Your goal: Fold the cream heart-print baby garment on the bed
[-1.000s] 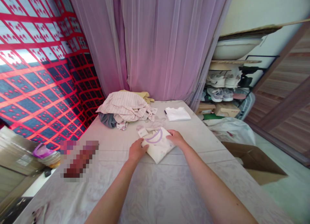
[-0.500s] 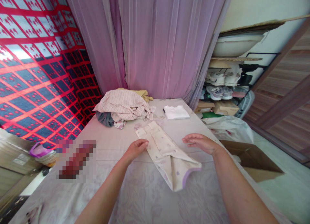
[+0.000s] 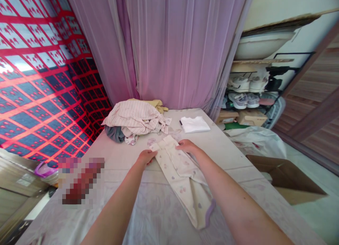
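Note:
A cream garment [image 3: 182, 178] printed with small hearts and cherries lies lengthwise on the cloth-covered surface [image 3: 116, 199]. Its near end carries a lilac trim, and its far part is folded narrow. Thumb and fingers of my left hand [image 3: 147, 157] are closed on its left edge near the far end. Across from it, my right hand [image 3: 187, 146] pinches the right edge. My right forearm covers part of the garment's right side.
Rumpled clothes [image 3: 135, 117] are heaped at the back left, and a folded white garment [image 3: 196, 124] lies at the back right. A purple curtain [image 3: 169, 50] hangs behind. To the right stand an open cardboard box [image 3: 286, 178] and a shelf with shoes [image 3: 243, 100].
My right hand has moved left and away from me onto the garment's right edge. My left hand has shifted slightly left and now grips the left edge. The near end lies closer to me.

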Demonstrator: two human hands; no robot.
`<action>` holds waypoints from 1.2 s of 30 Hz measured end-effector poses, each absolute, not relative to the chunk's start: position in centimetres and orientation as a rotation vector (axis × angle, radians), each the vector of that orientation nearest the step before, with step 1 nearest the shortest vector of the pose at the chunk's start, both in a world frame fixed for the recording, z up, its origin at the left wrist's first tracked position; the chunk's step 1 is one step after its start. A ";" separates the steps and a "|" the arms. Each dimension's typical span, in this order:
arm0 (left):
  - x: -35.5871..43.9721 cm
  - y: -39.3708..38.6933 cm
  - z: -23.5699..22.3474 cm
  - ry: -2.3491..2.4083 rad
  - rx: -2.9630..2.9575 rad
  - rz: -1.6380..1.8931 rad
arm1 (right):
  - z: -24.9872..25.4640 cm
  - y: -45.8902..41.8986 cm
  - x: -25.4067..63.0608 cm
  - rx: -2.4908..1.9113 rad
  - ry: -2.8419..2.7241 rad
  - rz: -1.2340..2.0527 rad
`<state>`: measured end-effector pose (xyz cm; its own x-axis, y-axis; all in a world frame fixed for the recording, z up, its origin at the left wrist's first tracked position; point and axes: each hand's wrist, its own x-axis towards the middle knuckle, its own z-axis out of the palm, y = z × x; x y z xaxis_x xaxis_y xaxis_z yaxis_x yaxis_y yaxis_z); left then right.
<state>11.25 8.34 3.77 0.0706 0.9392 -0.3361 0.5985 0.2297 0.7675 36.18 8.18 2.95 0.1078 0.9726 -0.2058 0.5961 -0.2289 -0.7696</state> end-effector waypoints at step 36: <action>8.4 1.1 2.7 1.248 1.142 0.524 | 2.9 0.1 34.8 -1.898 -1.510 1.265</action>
